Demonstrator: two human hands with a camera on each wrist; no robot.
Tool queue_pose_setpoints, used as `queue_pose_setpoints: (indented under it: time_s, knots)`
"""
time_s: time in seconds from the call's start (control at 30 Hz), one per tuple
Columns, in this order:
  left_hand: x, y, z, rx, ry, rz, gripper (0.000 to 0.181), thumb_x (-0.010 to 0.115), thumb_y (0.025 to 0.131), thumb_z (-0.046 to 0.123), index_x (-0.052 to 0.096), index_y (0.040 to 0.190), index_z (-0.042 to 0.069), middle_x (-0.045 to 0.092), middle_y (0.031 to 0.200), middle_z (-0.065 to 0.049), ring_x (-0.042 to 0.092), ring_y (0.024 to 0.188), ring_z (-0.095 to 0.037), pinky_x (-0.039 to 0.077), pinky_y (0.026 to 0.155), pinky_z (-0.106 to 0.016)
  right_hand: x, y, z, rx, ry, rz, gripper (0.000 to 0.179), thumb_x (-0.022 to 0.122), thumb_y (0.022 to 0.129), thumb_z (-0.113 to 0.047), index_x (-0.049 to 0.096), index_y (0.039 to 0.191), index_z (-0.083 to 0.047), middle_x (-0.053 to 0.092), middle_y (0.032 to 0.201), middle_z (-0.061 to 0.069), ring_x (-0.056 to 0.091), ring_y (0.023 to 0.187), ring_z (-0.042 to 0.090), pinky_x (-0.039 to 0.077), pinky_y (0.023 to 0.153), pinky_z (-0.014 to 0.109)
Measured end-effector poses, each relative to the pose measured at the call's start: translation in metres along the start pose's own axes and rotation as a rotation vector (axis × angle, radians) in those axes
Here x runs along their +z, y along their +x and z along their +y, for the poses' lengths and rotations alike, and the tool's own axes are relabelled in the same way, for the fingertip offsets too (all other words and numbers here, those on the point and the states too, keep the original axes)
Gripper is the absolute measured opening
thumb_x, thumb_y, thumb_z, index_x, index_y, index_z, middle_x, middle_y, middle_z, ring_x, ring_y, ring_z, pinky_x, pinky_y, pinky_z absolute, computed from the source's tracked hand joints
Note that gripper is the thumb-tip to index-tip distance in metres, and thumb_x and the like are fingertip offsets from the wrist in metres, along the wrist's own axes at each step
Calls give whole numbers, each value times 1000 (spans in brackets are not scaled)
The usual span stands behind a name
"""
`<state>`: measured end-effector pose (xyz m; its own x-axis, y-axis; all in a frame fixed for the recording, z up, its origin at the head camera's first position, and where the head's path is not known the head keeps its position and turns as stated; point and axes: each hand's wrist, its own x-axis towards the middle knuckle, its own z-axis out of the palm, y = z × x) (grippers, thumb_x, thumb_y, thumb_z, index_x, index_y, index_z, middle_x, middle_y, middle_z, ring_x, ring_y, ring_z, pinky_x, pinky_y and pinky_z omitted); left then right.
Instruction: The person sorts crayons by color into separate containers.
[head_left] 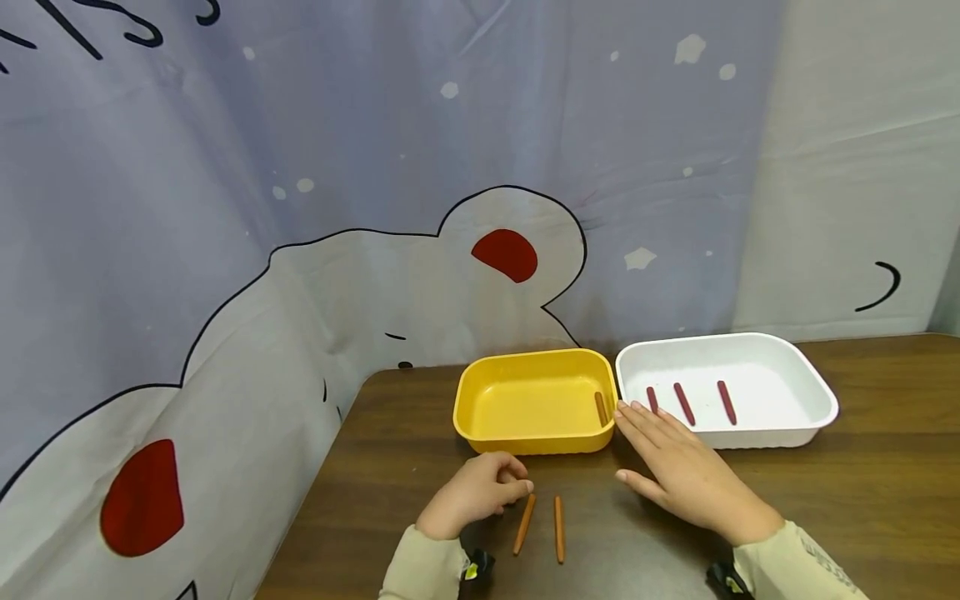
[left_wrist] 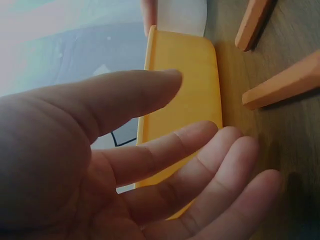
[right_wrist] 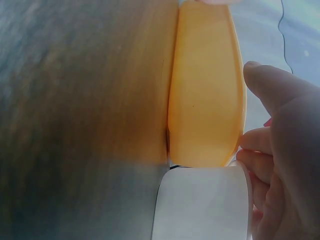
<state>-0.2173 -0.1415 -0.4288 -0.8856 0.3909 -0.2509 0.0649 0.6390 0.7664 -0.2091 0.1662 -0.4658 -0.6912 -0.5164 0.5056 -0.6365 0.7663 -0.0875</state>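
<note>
Two orange-brown sticks, a left one [head_left: 524,524] and a right one [head_left: 558,530], lie apart on the wooden table. Just left of them is my left hand [head_left: 480,492], with loosely bent fingers; the left wrist view shows nothing between thumb and fingers. A third orange-brown stick [head_left: 601,408] lies inside the yellow tray [head_left: 525,444], at its right end. My right hand [head_left: 686,475] has straight fingers over the near left rim of the white tray [head_left: 780,437], fingertips by the yellow tray's corner. Inside the white tray are three dark red sticks [head_left: 684,404], one partly hidden by the fingers.
Both trays stand side by side at the back of the table [head_left: 885,492]. Behind them hangs a printed cloth [head_left: 375,125], which also runs down along the table's left edge.
</note>
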Motion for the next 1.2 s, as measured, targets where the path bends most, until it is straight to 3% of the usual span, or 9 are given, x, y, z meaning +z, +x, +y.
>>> queue_pose_setpoints:
  time_s: [0.23,0.5,0.67,1.0,1.2]
  knots:
    - [8,-1,0,-42,65,-28,21,78,90,18,66,99,3,63,83,-3,60,67,-19,54,59,-34,1,-2,0,-1,1,6,68,65,98,-44,51,147,1,46,154,19,46,139,38,-8,119,19]
    - [19,0,5,-94,205,28,29,87,82,20,61,86,7,58,74,-2,52,60,-16,42,55,-29,1,-1,2,-4,-3,16,69,65,97,-46,52,146,1,46,153,19,47,138,39,-6,120,22]
    - [24,0,7,-87,292,69,34,89,79,21,57,80,9,54,71,-1,46,61,-16,36,55,-29,1,0,1,-3,1,13,69,65,97,-45,51,146,1,46,154,19,47,138,39,-6,120,21]
    - [26,1,6,-41,339,67,26,85,80,9,59,79,11,53,71,2,46,60,-13,40,56,-27,1,0,1,-8,-2,15,69,67,96,-44,52,146,2,47,153,19,47,138,39,-7,120,20]
    - [24,-1,4,-1,285,55,19,77,81,2,59,78,9,54,68,2,49,56,-11,41,54,-25,2,0,1,-11,-3,14,69,68,96,-42,51,146,2,47,153,20,47,138,39,-8,119,19]
